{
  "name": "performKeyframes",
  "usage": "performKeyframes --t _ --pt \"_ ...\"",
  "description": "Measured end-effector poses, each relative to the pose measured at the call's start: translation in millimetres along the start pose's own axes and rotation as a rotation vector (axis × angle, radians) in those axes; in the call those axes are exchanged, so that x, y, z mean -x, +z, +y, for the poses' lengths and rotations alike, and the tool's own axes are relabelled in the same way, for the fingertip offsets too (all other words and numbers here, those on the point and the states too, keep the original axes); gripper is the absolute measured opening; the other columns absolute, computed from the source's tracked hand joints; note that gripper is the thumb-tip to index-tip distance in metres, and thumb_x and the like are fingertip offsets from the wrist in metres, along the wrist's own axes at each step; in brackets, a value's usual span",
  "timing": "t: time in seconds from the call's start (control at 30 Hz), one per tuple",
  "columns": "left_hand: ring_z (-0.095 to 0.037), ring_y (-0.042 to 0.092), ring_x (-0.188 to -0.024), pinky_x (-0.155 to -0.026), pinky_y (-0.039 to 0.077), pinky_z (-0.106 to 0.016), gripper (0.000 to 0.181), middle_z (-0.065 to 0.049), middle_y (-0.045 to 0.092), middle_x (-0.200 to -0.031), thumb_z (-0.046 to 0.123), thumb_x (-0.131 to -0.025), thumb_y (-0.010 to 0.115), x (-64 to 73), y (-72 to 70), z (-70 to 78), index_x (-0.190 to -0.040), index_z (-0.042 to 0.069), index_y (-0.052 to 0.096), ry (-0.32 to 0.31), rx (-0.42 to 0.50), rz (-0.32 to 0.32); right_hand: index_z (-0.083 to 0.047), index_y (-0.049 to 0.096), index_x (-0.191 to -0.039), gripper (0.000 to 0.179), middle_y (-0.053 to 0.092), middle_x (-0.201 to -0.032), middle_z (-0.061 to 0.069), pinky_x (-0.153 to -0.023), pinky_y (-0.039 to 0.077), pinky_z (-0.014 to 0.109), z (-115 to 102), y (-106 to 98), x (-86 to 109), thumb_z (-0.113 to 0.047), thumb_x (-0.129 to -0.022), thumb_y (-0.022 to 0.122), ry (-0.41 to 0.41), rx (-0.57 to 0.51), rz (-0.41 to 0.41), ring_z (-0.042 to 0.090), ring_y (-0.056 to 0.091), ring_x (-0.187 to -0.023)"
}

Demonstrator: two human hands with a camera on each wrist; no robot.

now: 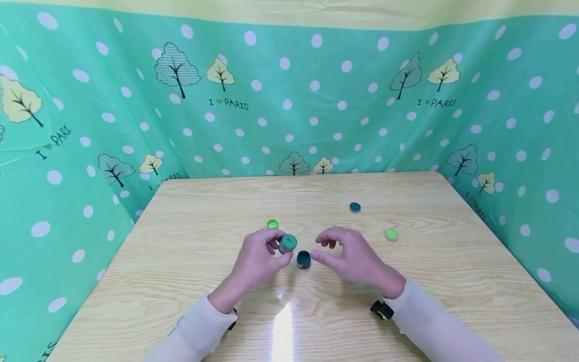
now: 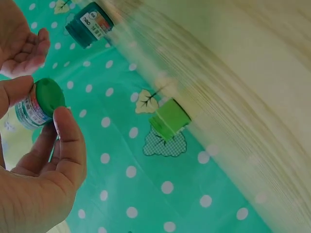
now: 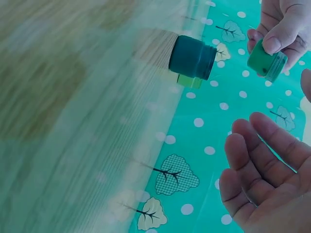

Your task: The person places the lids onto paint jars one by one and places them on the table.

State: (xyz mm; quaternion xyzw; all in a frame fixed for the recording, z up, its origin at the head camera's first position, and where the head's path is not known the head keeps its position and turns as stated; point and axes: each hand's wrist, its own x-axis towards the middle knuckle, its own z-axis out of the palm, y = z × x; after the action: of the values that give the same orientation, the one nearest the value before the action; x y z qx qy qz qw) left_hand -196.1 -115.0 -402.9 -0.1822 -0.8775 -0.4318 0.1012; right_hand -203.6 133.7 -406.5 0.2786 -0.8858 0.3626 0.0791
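Note:
My left hand (image 1: 260,256) pinches a small green paint jar (image 1: 288,243) between thumb and fingers, raised above the table, its round green end facing up in the head view. A printed label wraps its side in the left wrist view. Just right of it, an uncapped dark teal paint jar (image 1: 303,260) stands upright on the table. My right hand (image 1: 350,254) hovers beside the teal jar with nothing in it, fingers loosely bent and thumb close to the jar's rim. In the right wrist view the right hand's fingers (image 3: 262,160) are spread apart from both jars.
An uncapped light green paint jar (image 1: 272,224) stands behind the left hand. A dark blue lid (image 1: 355,207) lies farther back on the wooden table (image 1: 203,201), and a light green lid (image 1: 391,235) lies right of the right hand. A dotted green curtain (image 1: 289,105) surrounds the table's back and sides.

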Motion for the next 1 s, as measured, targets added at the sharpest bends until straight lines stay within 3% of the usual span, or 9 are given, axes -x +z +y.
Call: performKeyframes --t 0.2,0.6,1.0 --pt "-0.026 0.064 -0.077 -0.066 0.054 -0.026 0.026 0.004 0.068 -0.088 0.007 -0.078 0.086 -3.0 -7.1 -4.8 -0.102 0.011 0.077 -0.036 -0.007 0.022 -0.014 0.073 -0.114 0.037 0.071 -0.11 -0.005 -0.082 0.056 0.044 4.5 -2.0 1.3 -0.044 -0.093 0.075 -0.006 0.026 0.014 0.025 0.065 -0.098" --pt "-0.025 0.066 -0.081 -0.068 0.053 -0.028 0.025 0.0 0.071 -0.09 0.009 -0.08 0.083 -11.5 -25.3 -25.1 -0.104 0.007 0.077 -0.121 -0.074 0.058 -0.012 0.072 -0.117 0.041 0.071 -0.116 0.0 -0.086 0.055 0.05 8.2 -6.9 3.2 -0.045 -0.094 0.073 -0.012 0.079 0.028 0.026 0.065 -0.101" --pt "-0.02 0.059 -0.084 -0.071 0.05 -0.032 0.025 -0.004 0.07 -0.095 0.011 -0.084 0.08 -25.8 -46.1 -44.6 -0.109 0.006 0.075 -0.235 -0.172 0.025 -0.011 0.072 -0.118 0.041 0.071 -0.118 0.002 -0.09 0.054 0.046 10.3 -12.5 10.2 -0.045 -0.094 0.073 0.009 0.123 0.01 0.027 0.067 -0.106"
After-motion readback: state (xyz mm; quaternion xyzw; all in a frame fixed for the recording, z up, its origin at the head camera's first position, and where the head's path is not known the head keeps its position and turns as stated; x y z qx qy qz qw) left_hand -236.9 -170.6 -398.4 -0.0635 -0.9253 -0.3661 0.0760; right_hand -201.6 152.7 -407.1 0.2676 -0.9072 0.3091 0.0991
